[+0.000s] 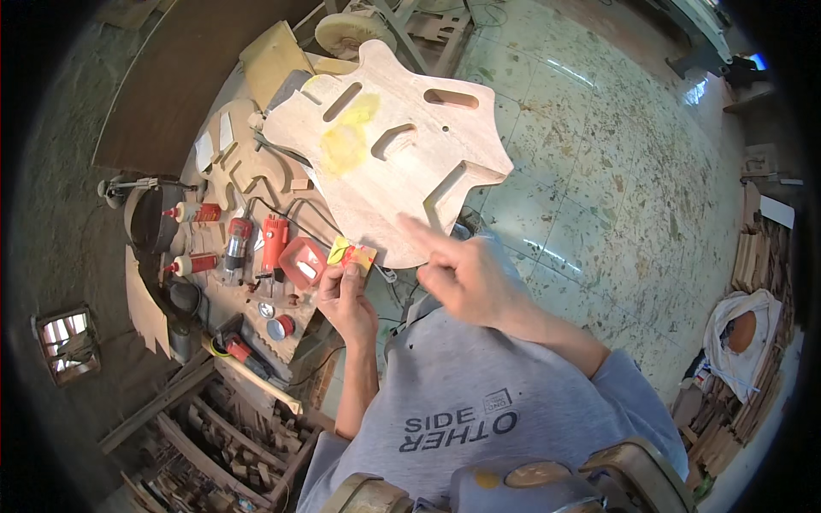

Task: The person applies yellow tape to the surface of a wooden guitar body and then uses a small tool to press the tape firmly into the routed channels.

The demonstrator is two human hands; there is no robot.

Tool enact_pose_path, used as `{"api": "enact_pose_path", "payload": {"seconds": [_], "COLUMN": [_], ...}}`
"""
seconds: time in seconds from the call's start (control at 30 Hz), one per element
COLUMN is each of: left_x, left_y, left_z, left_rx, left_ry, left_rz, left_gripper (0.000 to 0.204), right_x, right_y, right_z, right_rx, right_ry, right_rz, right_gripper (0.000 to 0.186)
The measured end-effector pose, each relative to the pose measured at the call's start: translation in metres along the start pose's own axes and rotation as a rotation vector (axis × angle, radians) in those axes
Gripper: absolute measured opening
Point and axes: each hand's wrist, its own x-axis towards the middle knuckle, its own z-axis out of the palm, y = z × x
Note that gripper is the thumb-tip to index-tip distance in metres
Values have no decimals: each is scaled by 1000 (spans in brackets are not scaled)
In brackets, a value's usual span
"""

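Your left hand (pixel 349 308) pinches a small yellow-and-red packet (pixel 352 254) at the bench's (pixel 282 349) right edge, beside a red tray (pixel 295 246). Your right hand (pixel 475 278) extends its index finger over the near end of the wooden board (pixel 393 184); whether its curled fingers hold anything cannot be told. The board overhangs the bench's right edge.

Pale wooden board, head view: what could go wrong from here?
The board seems to reach past the bench, so a push from the right hand near its lower end might tip it. The left hand pinches a small colourful packet close to the board's edge; if it is open, which I cannot tell, contents might spill onto the board.
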Motion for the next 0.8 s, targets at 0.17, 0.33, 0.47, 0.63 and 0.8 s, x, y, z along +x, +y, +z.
{"api": "enact_pose_path", "payload": {"seconds": [0.17, 0.33, 0.47, 0.63, 0.8], "left_x": [0, -2, -2, -8, -17], "left_y": [-3, -3, 1, 13, 37], "left_z": [-4, -7, -8, 3, 28], "left_rx": [33, 25, 36, 284, 340], "left_ry": [-26, -22, -19, -33, -146], "left_rz": [40, 23, 8, 125, 13], "left_gripper": [10, 12, 12, 10, 9], "right_x": [-7, 2, 2, -14, -39], "right_y": [37, 21, 1, 25, 50], "right_z": [1, 3, -2, -8, -25], "right_rx": [157, 158, 86, 61, 16], "right_ry": [74, 13, -2, 79, 223], "right_rz": [272, 239, 49, 74, 78], "right_gripper": [69, 71, 72, 64, 53]}}
